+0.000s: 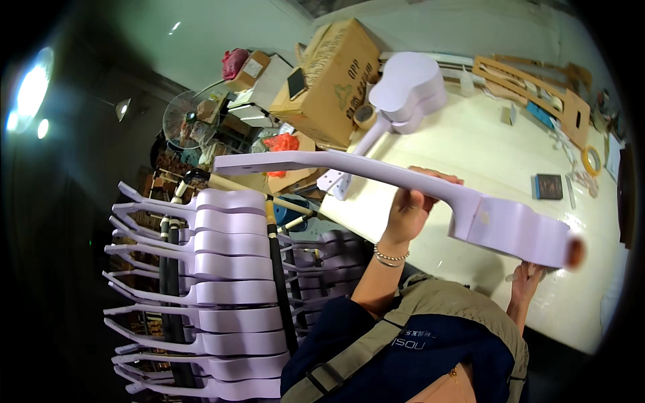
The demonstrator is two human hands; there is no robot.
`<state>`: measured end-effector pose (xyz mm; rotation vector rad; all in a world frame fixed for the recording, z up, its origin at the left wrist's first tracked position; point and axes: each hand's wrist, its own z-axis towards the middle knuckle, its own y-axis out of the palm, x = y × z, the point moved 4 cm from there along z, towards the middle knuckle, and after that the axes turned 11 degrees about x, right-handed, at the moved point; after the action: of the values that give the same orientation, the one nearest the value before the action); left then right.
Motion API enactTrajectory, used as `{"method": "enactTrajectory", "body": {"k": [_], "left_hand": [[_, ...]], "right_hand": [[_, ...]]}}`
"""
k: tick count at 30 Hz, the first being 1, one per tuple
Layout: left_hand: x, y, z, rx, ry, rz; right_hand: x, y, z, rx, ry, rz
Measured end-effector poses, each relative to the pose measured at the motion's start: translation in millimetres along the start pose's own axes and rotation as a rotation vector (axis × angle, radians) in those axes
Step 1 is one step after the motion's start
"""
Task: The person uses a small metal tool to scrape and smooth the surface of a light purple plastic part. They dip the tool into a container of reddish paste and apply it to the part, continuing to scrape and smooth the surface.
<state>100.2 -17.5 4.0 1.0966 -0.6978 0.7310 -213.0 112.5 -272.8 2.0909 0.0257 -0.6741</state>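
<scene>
Lilac ukulele (507,228) at 3 o'clock, over the bench (484,148), neck (396,174) toward 9. My left hand (411,211) grips the neck; right hand (526,282) beneath the far end, grip unclear. Step, I judge: surface checking; next calls for steady turning.

Place: workshop | lilac guitar-shaped instruments (235,243) racked in rows at left | white worktable (487,151) at right strewn with cut wooden pieces (570,111) and a tape roll (584,162)

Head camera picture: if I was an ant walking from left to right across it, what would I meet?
Bright lamp → fan → big cardboard box → left hand → right hand → yellow tape roll.
</scene>
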Motion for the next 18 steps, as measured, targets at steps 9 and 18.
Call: {"method": "enactTrajectory", "body": {"k": [9,18], "left_hand": [[-13.2,4.4,3.6,-0.086,-0.033,0.036],[29.1,11.0,6.7,0.295,0.192,0.34]], "right_hand": [[-3.4,7.7,-0.3,-0.047,-0.016,0.004],[-7.7,18.8,-12.8,0.169,-0.19,-0.359]]}}
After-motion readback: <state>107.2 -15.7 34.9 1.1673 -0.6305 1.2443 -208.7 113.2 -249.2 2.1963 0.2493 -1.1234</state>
